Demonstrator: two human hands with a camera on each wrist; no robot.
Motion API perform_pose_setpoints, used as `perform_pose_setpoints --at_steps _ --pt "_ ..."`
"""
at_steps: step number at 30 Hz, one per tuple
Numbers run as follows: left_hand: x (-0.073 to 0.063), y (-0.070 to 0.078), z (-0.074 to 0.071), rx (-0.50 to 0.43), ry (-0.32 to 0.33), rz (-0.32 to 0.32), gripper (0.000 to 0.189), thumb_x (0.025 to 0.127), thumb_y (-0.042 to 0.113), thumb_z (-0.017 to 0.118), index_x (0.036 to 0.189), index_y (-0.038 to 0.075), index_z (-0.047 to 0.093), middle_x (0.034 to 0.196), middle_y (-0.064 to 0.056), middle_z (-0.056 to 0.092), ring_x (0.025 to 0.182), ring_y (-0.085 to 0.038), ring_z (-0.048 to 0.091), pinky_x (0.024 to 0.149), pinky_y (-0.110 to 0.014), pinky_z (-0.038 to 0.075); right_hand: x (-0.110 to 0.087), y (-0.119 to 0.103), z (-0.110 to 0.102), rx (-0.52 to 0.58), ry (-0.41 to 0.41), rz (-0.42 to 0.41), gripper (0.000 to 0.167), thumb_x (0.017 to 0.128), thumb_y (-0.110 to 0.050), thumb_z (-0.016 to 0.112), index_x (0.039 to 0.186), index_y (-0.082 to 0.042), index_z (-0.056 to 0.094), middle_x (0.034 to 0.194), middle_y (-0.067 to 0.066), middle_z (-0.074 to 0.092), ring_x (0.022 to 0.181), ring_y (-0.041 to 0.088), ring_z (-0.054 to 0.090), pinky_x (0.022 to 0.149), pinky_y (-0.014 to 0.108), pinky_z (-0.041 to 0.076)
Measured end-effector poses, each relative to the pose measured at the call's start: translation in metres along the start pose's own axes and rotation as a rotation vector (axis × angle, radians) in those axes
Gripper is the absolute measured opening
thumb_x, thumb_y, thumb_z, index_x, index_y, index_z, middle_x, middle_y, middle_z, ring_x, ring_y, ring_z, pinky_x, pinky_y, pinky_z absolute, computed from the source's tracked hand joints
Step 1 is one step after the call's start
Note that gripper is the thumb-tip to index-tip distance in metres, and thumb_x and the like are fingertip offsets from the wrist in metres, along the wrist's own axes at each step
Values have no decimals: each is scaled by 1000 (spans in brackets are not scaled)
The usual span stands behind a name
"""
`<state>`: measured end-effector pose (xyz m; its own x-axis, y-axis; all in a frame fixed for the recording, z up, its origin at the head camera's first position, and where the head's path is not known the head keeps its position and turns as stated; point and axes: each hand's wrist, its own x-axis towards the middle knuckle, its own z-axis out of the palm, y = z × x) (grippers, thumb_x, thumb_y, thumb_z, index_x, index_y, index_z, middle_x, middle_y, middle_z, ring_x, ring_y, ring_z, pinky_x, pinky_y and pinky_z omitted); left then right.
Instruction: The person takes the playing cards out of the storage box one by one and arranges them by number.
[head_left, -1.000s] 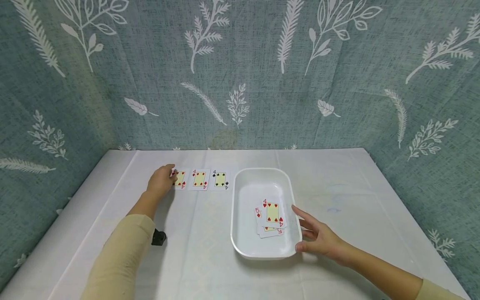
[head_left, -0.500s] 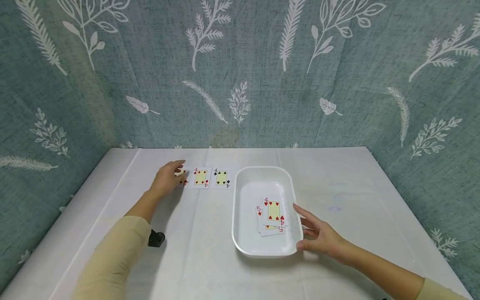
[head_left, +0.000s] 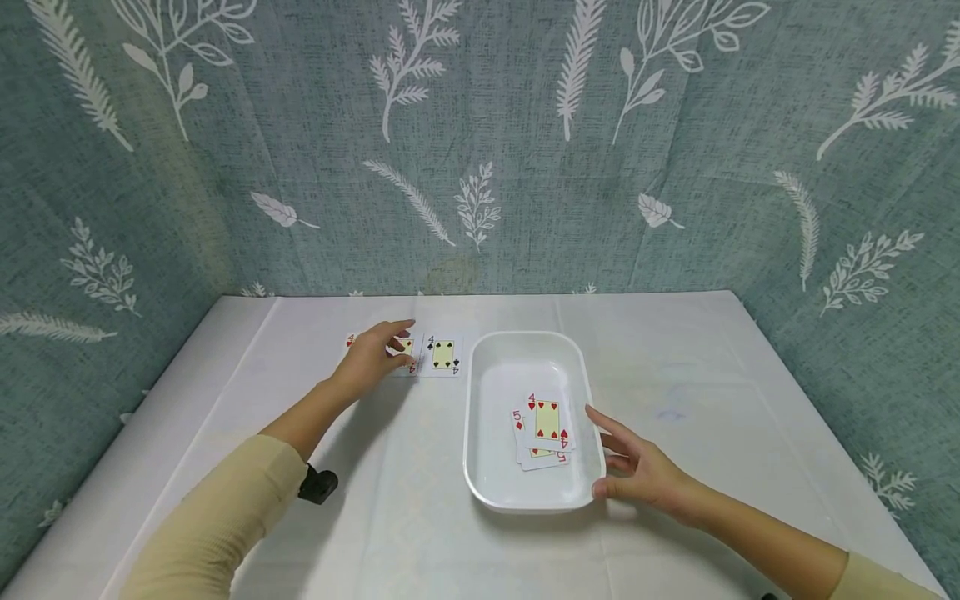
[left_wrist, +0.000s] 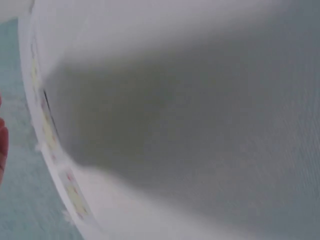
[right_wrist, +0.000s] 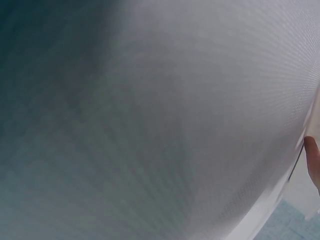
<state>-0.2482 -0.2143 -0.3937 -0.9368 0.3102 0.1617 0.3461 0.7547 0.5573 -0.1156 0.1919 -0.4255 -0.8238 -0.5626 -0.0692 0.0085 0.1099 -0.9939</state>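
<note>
My left hand (head_left: 371,358) is above a row of face-up playing cards, its loosely bent fingers over the four of diamonds (head_left: 406,342) and holding nothing visible. Just right of it lies the four of spades (head_left: 442,356). The leftmost card, a red four (head_left: 350,340), is mostly hidden by the hand. At the right side of a white plastic tray (head_left: 480,492), my right hand (head_left: 645,475) holds the rim, with thumb at the near corner and index fingertip farther up. Inside the tray, a four of hearts (head_left: 547,422) overlaps a five of diamonds (head_left: 519,427).
A small black object (head_left: 318,486) shows beside the left forearm on the white-covered table (head_left: 420,533). Green leaf-patterned fabric (head_left: 480,150) encloses the back and sides. Both wrist views are mostly blurred cloth; the left one shows the card row at its edge.
My left hand has moved right along the row, from the leftmost card to the four of diamonds. The cards stay in place. My right hand and the tray have not visibly moved.
</note>
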Motion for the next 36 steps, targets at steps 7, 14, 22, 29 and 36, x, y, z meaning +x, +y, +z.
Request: perform_pose_setpoints --at_steps 7,14,22,29,36 --pt "1 27 10 -126 -6 85 59 82 4 71 137 3 48 119 -22 58 97 -29 63 80 -38 54 1 1 0 0 -6 -28 93 81 -9 74 151 -6 12 141 38 30 118 23 57 88 23 50" --pt "3 44 19 -193 10 148 57 80 9 75 133 5 53 112 -18 61 92 -25 64 78 -35 54 0 -1 -1 1 -9 -22 93 82 -7 73 152 -8 12 142 37 29 119 23 56 88 22 49" --pt "8 60 25 -234 11 208 57 78 13 78 130 4 56 106 -14 62 89 -22 63 75 -32 54 0 -1 0 -22 4 -13 94 81 -9 74 151 -6 12 142 37 31 121 37 52 88 21 49" --pt "13 76 36 -223 -75 225 61 78 15 77 132 2 53 113 -19 60 92 -24 64 81 -31 53 1 -1 1 -29 9 -14 94 81 -11 75 151 -6 13 142 37 31 122 47 46 89 21 48" --pt "18 92 53 -185 -146 235 63 80 19 76 134 1 50 117 -18 59 96 -22 62 84 -29 52 1 -2 1 -38 19 -4 94 81 -12 75 151 -6 13 142 37 30 122 48 46 89 20 48"
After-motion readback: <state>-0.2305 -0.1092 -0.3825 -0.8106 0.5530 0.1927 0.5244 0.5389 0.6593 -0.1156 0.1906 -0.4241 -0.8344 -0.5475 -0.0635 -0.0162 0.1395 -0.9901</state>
